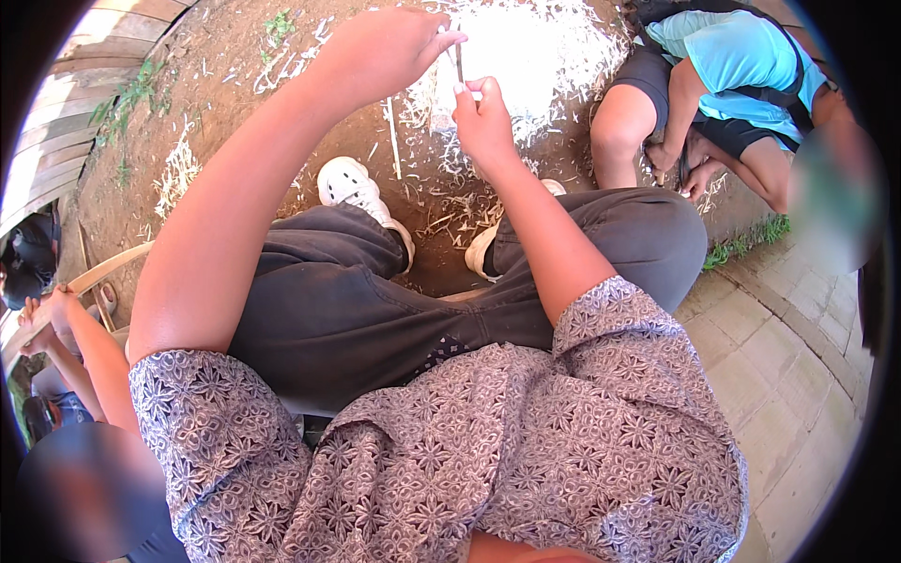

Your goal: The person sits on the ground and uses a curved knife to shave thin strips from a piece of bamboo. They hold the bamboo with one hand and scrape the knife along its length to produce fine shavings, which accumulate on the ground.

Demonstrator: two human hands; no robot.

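Observation:
Both arms reach forward over the ground, and the hands almost meet at the top of the view. My left hand point(399, 56) is closed in a pinch, with a small pale bit at its fingertips; what it holds is mostly hidden. Just below and to the right, my right hand point(486, 127) is closed, thumb up, around the lower end of a thin dark blade-like piece point(459, 66). That piece spans the short gap between the two hands. Bright pale shavings point(535, 66) lie on the ground behind them, partly washed out by sunlight.
White clogs point(352, 188) are on my feet on brown soil. A thin pale stick point(393, 141) lies by them. On the right a person in a turquoise shirt point(741, 56) crouches near paving point(788, 375). At left another person's hands hold a long bamboo-like strip point(103, 272). Wooden boards point(56, 141) edge the far left.

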